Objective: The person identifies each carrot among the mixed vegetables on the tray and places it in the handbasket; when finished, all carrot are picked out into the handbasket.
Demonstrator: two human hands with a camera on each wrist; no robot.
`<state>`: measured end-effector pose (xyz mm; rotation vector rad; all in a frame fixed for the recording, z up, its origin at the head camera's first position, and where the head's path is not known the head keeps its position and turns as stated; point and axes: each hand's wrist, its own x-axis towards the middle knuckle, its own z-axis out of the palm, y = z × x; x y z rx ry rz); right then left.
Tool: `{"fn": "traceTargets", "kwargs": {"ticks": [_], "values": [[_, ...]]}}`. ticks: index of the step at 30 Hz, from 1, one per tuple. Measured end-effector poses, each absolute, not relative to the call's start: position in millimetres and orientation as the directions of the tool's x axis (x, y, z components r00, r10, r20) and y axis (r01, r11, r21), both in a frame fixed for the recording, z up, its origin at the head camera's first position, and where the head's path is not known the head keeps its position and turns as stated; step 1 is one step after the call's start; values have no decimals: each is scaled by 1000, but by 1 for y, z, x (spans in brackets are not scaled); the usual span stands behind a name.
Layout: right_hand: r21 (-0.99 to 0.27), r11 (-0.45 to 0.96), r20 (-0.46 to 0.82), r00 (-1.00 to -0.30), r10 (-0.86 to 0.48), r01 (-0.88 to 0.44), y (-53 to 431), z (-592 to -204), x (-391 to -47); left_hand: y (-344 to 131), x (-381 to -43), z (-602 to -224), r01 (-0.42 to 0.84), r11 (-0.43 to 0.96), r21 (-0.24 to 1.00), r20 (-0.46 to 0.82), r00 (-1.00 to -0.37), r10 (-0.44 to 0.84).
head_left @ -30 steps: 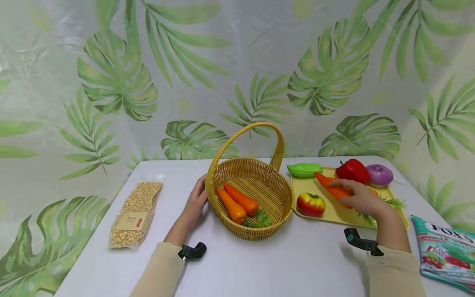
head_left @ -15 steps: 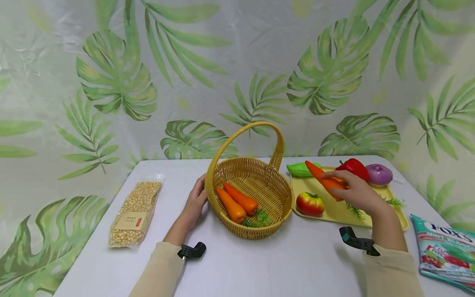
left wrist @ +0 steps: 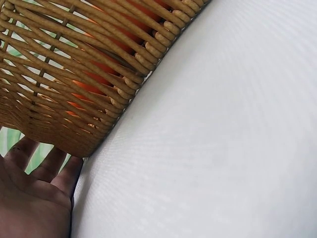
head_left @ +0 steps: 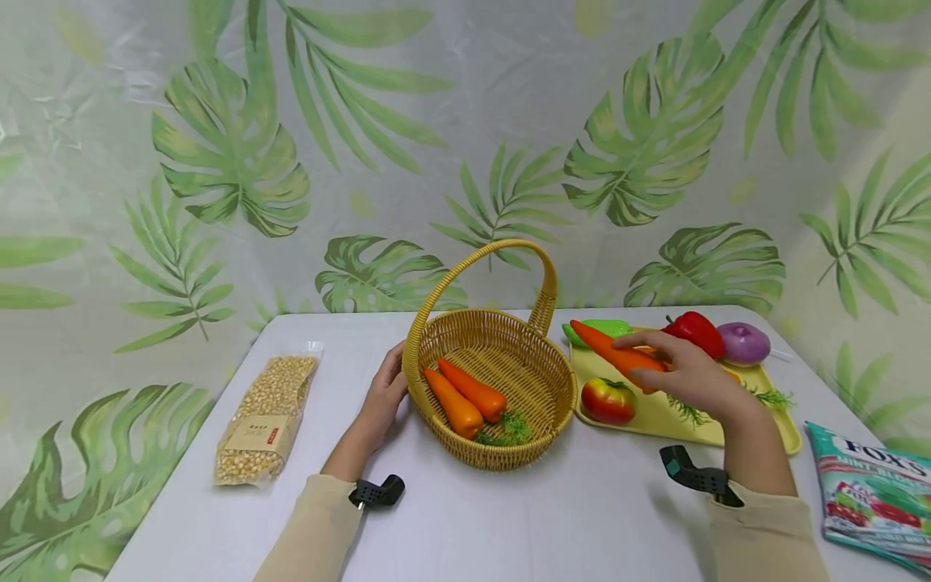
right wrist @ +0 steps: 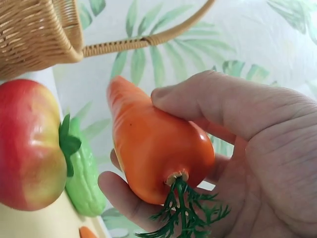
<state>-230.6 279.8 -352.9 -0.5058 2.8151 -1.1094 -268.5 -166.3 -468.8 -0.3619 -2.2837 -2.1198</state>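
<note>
My right hand (head_left: 694,376) grips an orange carrot (head_left: 614,356) above the yellow tray (head_left: 662,420), its tip toward the basket. In the right wrist view the thumb lies along one side of the carrot (right wrist: 148,144) and fingers curl beneath; its green leafy top hangs down. The wicker basket (head_left: 502,461) with a tall handle stands mid-table. Inside it lie two carrots (head_left: 473,388), side by side, green tops toward me. My left hand (head_left: 381,400) rests against the basket's left side, fairly straight fingers (left wrist: 52,166) touching the woven wall low down.
On the tray are a red-yellow tomato (head_left: 608,401), a green bitter melon (head_left: 596,331) and a red bell pepper (head_left: 696,335), with a purple onion (head_left: 743,343) at its far right corner. Corn kernels in a bag (head_left: 269,420) lie left; a candy bag (head_left: 876,493) lies right.
My right hand has lifted the carrot from the tray and carried it left toward the basket. The left hand and the basket have stayed in place.
</note>
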Motion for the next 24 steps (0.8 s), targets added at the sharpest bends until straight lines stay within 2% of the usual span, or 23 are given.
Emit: {"fn": "traceTargets", "kwargs": {"ticks": [7,13,24], "values": [[-660,687,63,-934,-353,-304,265,-346,-225,-166,-268,-468,175,67,982,162,-973,162],[-659,640,118,-894,-431,-396,254,-352,-229,-166,-268,-468,168,59,984,157,-975,158],[-667,594,119,-852,-510,-449,233,-355,-231,-166,-266,-467,167,60,984,155,-975,161]]}}
